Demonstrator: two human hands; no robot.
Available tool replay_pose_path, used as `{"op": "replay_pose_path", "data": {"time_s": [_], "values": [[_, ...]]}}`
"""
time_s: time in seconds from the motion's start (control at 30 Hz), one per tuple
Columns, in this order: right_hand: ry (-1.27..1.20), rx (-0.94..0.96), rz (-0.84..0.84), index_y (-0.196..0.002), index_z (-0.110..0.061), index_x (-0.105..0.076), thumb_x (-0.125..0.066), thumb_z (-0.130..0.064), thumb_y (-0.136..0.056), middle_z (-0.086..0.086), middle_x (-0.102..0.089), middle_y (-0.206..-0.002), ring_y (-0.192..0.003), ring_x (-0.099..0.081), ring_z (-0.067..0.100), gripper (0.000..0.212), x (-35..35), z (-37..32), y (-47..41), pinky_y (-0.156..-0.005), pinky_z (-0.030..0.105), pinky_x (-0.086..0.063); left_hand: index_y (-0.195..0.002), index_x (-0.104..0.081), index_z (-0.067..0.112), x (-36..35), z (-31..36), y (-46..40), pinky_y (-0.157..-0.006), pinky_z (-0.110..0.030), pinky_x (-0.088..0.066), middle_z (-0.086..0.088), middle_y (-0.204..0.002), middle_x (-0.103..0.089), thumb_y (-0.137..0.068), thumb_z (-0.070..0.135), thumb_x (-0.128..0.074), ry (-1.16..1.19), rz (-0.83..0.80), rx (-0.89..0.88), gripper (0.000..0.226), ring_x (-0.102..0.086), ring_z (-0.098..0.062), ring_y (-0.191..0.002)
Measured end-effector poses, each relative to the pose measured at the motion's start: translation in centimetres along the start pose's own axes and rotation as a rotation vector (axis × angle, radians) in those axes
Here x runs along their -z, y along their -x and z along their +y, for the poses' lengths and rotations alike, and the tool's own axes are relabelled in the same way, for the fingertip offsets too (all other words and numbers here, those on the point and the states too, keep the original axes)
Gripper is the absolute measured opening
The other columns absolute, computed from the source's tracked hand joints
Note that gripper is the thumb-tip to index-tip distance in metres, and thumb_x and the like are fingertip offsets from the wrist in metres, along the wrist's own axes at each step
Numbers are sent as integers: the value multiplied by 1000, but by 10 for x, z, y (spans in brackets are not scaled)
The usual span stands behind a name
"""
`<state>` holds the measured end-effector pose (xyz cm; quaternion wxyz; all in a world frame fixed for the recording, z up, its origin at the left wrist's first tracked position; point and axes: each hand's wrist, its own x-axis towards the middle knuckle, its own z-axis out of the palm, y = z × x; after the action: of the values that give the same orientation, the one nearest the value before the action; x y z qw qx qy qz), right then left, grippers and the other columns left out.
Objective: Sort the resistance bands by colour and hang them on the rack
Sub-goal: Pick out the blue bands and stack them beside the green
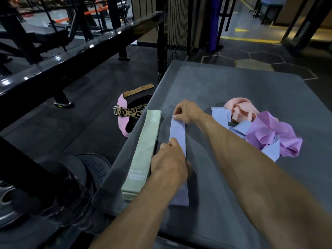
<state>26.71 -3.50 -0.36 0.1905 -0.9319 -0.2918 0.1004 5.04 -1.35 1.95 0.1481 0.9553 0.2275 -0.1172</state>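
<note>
So on the far left there's a black steel rack frame [75,56] running diagonally toward 1 o'clock, with a weight plate [93,168] on the rubber floor at about 8 o'clock. A few lifting belts [131,110], one leopard print and one pink, lie on the floor just off the left edge of the grey padded platform [233,90]. That left edge is tight against the green stack [142,155], a neat pile of flat green bands lying lengthwise. Just beside it, at centre, lies the blue band [177,133], flat and straight. The left hand [170,162] rests on its middle with fingers curled, pinching the band's left edge. The right hand [186,112] pinches the far end at about 12 o'clock, thumb and fingertips closed on the corner. Over at 3 o'clock sits the loose pile [260,130]: peach, blue and purple bands all tangled. Far half of the platform is bare grey, and hexagon floor tiles [260,60] run past it.
</note>
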Motion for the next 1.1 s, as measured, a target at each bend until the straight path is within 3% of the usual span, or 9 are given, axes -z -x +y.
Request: {"op": "replay_pose_path", "data": {"time_s": [0.2,0.33,0.43,0.53,0.67,0.8,0.9,1.0,1.1], "values": [[31,10,-26,-100,-12,-78,-69,-21,-91,8,-76,-102,-96,-69,24,16,4,-4,-3,-73,26,-46,-126,-33,14,2,-5,3,-75,-34,-37,-8,-124,-46,-89,53,-65,6,-18,-24,63,-59,-29,-112],[33,9,18,-98,-12,-75,-69,-21,-92,8,-74,-102,-94,-68,24,12,2,-5,-2,-76,28,-49,-127,-31,14,6,-10,8,-74,-35,-37,-9,-123,-50,-84,55,-72,-11,-100,-21,73,-57,-30,-108],[31,2,45,-94,-16,-71,-70,-22,-91,7,-73,-105,-96,-67,24,7,-2,-5,-1,-85,33,-54,-126,-29,14,8,-13,12,-71,-36,-38,-3,-95,-50,-80,53,-75,-43,-147,7,75,-48,-28,-89],[27,-13,54,-99,-16,-70,-69,-23,-92,6,-72,-108,-98,-66,25,10,-4,-6,1,-90,38,-55,-126,-28,16,11,-14,17,-70,-36,-39,0,-76,-36,-80,51,-76,-58,-192,21,76,-45,-27,-87],[60,-20,89,-104,-15,-68,-65,-24,-94,7,-71,-111,-101,-65,27,14,-10,-7,4,-90,38,-54,-127,-27,16,10,-14,20,-71,-36,-39,0,-78,-35,-81,46,-76,-49,-187,33,74,-45,-27,-87],[69,-8,113,-114,-13,-65,-61,-30,-95,8,-66,-119,-108,-61,28,26,-11,-7,11,-94,38,-51,-128,-27,15,6,-13,19,-71,-37,-39,-3,-92,-42,-81,45,-76,-33,-183,52,74,-45,-26,-88],[69,0,143,-118,-12,-63,-60,-37,-96,9,-64,-122,-112,-60,30,34,5,0,24,-95,39,-49,-126,-25,16,8,-12,18,-71,-37,-40,-4,-90,-43,-78,57,-77,-19,-197,55,82,-46,-27,-87],[155,-14,216,-117,-14,-66,-62,-31,-93,12,-65,-123,-116,-59,34,31,32,23,42,-97,39,-49,-123,-28,17,14,-16,22,-72,-36,-39,-1,-82,-41,-75,68,-73,13,-135,25,83,-53,-30,-92],[293,-62,269,-122,-14,-64,-59,-27,-92,15,-62,-125,-119,-56,38,33,58,50,64,-99,43,-48,-121,-34,16,23,-20,29,-74,-35,-39,-6,-106,-59,-87,57,-67,63,-34,-48,63,-60,-32,-108]]}}
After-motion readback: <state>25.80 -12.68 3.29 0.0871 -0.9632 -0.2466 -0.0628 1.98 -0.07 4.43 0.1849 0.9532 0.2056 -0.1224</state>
